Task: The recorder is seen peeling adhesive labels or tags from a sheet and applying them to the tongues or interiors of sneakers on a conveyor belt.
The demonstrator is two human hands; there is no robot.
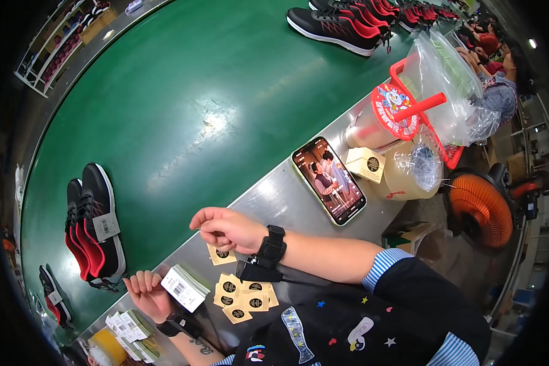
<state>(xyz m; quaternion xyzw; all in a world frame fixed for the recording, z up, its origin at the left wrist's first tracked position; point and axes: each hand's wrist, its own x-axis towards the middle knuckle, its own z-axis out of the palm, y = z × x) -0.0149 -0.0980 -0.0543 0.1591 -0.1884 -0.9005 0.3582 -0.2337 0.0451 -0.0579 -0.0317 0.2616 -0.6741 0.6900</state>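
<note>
Left hand: your left hand [147,294] grips a stack of white tags [185,287] at the near-left end of the steel bench [274,198], fingers curled shut round its end.
Stack: a thick, squared block of cards, its top face white with a dark barcode, its side edges greenish.
Right hand: your right hand [226,229] hovers above the bench's near edge, fingers loosely curled; whether they pinch anything cannot be told.
Square tags: small tan square tags [244,296] with dark round marks lie fanned on the bench just below your right wrist.
More tags: further white tag stacks [128,329] sit at the bench's near-left corner.
Phone: a phone [328,180] lies face up mid-bench, screen lit.
Box: a small cream box [366,163] with a dark round mark rests just right of the phone.
Belt: a black-and-red shoe pair [94,226] with a white tag lies on the green belt [195,110] beyond the bench's left end.
</note>
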